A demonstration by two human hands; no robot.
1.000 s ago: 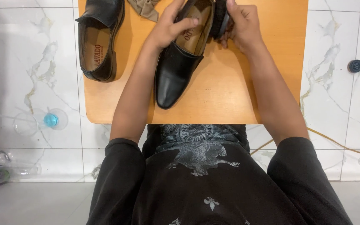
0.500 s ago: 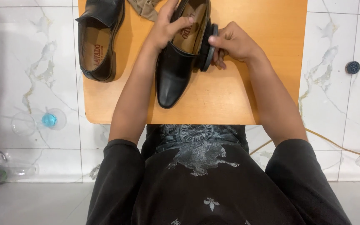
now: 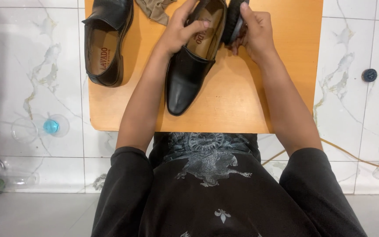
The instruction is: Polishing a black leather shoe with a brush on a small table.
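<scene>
The orange wooden tabletop carries everything; it sits over a white marbled tile floor. A black dress shoe lies near the middle, toe pointing back toward the person, heel end raised into the left hand. That hand's fingers are clamped on the shoe's collar, thumb across the tan insole. The right hand has its fingers closed round a dark round brush, pressed against the shoe's outer side just by the heel. Compared with half a second ago, the brush has travelled away from the person, from mid-side up to the heel quarter, and the shoe has tipped slightly; a second ago the brush sat similarly high, so the motion reads as a back-and-forth stroke along the one flank. The toe shows no brush contact. The second black shoe rests well to the left of the left fingers, unmoved, and a crumpled tan cloth lies between it and those fingers.
</scene>
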